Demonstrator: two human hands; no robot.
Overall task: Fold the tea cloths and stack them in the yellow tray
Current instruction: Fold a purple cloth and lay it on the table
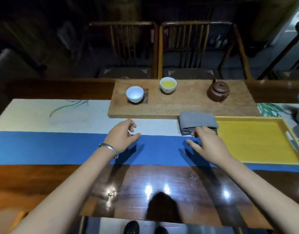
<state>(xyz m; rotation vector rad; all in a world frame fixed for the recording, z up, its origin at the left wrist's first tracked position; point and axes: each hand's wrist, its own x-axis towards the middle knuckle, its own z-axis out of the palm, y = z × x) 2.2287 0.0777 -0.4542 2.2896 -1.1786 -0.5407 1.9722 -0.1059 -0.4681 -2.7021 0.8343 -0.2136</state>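
Gray folded cloths (198,122) just beside yellow tray (257,160) left edge, right hand (208,146) fingers touching them, left hand (122,138) fingers loose, holding nothing, bare blue runner (43,147) between hands

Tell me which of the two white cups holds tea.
The right cup, nearer the teapot, holds yellow tea. The left cup shows only a white inside, so it looks empty.

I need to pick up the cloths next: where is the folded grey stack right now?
In the head view, the folded grey cloth stack lies right of centre on the table runner, against the yellow tray's left edge, just beyond the right hand.
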